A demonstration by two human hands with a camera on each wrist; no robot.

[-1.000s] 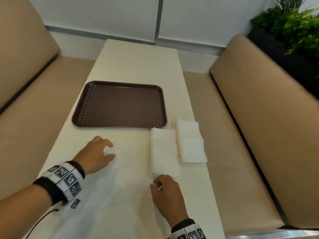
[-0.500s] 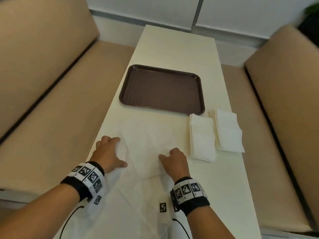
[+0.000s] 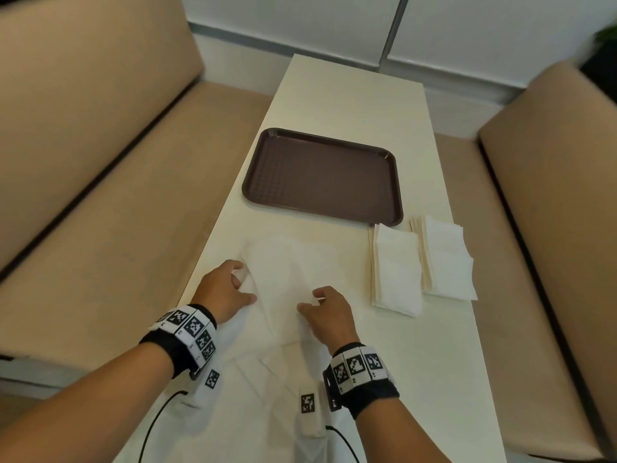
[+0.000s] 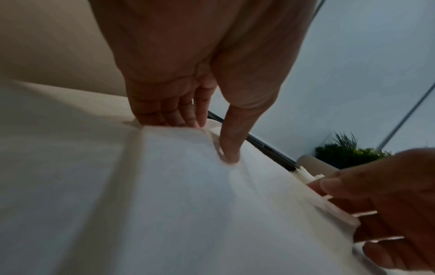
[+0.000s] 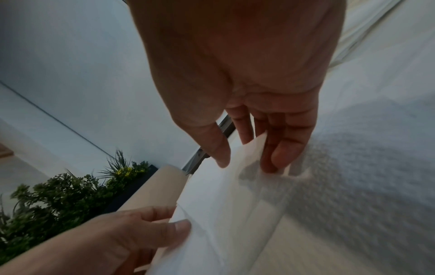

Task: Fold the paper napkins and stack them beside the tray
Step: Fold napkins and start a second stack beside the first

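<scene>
Both hands sit on the open napkin [image 3: 287, 279] we have spread flat on the table [image 3: 350, 95] near its front edge. Our left hand [image 3: 223, 292] curls its fingers [image 4: 164, 111] over the napkin's left edge with the thumb pressing on top, and our right hand [image 3: 329, 315] pinches the right edge between thumb and fingers, lifting it slightly. We judge this two-sided hold keeps the thin sheet taut and square so the edges meet cleanly in the fold. Just right of the sheet, the folded stack [image 3: 395, 272] lies touching the tray [image 3: 322, 177] at its near right corner, and a second pile [image 3: 447, 259] lies beside it, all within short reach for stacking.
</scene>
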